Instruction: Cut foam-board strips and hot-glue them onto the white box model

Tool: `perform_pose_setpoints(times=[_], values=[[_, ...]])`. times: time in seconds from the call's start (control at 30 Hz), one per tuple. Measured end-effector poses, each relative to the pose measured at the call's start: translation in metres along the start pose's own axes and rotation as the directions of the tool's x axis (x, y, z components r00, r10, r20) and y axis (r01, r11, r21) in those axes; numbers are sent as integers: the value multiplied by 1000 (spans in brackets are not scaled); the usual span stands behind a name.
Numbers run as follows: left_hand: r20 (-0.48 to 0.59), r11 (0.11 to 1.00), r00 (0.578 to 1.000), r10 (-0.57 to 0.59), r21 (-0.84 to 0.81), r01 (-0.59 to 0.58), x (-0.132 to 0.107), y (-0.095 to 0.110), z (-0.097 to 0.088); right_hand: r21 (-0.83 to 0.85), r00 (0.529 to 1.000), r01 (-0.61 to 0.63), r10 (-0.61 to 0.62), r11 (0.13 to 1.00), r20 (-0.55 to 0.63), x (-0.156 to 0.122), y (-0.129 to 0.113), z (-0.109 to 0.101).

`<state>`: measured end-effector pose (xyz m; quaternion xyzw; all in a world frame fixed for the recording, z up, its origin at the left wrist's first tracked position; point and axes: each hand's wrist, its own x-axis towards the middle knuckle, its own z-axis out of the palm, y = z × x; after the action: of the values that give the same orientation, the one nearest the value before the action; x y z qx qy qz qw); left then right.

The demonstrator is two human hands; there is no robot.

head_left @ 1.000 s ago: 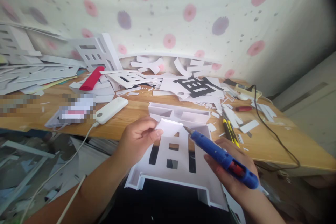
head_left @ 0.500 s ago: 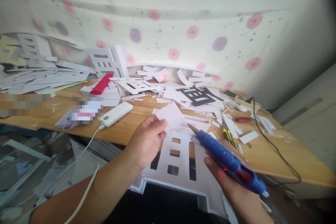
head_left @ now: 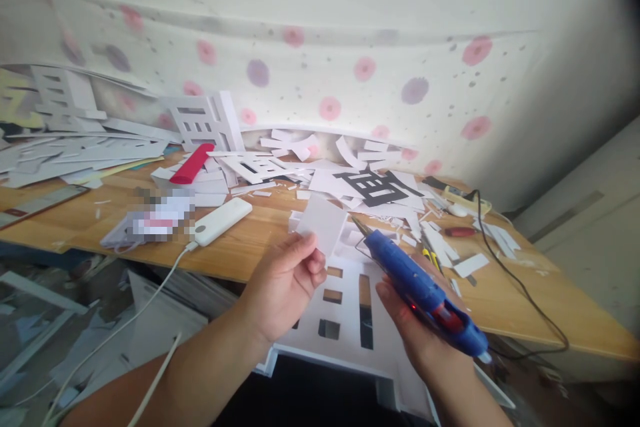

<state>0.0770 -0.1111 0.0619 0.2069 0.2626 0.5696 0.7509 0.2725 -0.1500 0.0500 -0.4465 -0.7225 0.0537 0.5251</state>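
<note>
Flowered cloth (head_left: pixel 320 80) hangs behind a wooden counter (head_left: pixel 250 243) buried in white offcuts (head_left: pixel 100 150). A built-up white character (head_left: pixel 205 121) leans at the back, and a black printed character (head_left: pixel 377 185) lies among the scraps.

Across our lap, with its far end at the counter's near edge, lies the big white cut-out character (head_left: pixel 345 320). Its face is cut through and a side wall shows along its near edge, so we judge the shell largely built, with walls probably left to fit further up.

Our left hand (head_left: pixel 285 280) pinches a small white card piece (head_left: pixel 323 221) between thumb and fingers, raised above the character's top. Our right hand (head_left: pixel 415 327) is wrapped round the blue glue gun (head_left: pixel 425 293), whose nozzle points up-left toward that piece, just short of it. We cannot make out any glue on the piece.

The gun's black cord (head_left: pixel 520 287) trails over the counter at right. A white power bank (head_left: pixel 223 220), a yellow knife (head_left: pixel 429 255) and a red-handled tool (head_left: pixel 459 231) lie near, none between our hands and the work.
</note>
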Motion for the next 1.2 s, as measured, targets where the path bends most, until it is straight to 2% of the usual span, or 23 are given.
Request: perform_pose_setpoints(times=[0.47, 0.83, 1.2], values=[[22, 999, 999, -37, -19, 37, 3, -1, -6, 99, 995, -82, 76, 992, 64, -4, 5, 10], [36, 999, 999, -37, -23, 38, 4, -1, -11, 57, 1000, -12, 10, 998, 28, 2, 3, 8], [29, 999, 1000, 4, -54, -2, 6, 0, -10, 77, 992, -50, 40, 996, 119, -6, 3, 9]])
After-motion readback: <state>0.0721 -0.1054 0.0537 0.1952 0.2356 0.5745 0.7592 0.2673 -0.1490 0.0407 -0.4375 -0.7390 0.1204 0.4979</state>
